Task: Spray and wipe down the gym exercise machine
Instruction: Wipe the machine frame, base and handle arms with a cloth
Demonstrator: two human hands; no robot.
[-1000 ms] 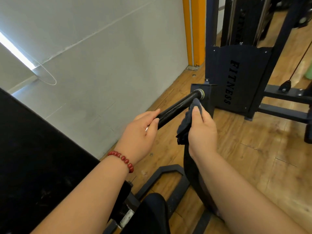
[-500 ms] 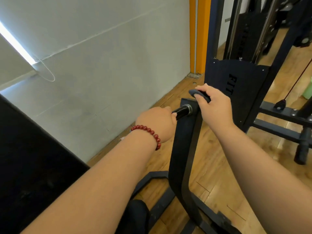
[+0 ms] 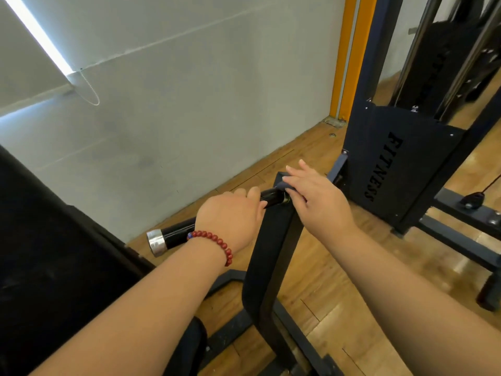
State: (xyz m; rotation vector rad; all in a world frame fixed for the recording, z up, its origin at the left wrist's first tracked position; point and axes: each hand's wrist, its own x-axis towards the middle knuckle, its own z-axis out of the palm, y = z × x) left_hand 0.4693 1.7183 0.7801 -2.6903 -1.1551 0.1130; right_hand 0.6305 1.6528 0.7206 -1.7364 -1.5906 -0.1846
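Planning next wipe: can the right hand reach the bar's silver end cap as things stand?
Probably not directly: the left hand grips the bar between the right hand and the silver end cap.

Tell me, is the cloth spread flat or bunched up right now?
Cannot tell: the right hand presses flat over the cloth atop the upright, leaving only a dark edge showing.

At the frame's centre my left hand [image 3: 230, 213] grips the black handle bar [image 3: 176, 234], a red bead bracelet [image 3: 217, 242] on its wrist. Just right of it, my right hand [image 3: 320, 202] presses a dark cloth [image 3: 282, 185] with straight fingers onto the top of the upright post [image 3: 271, 253].
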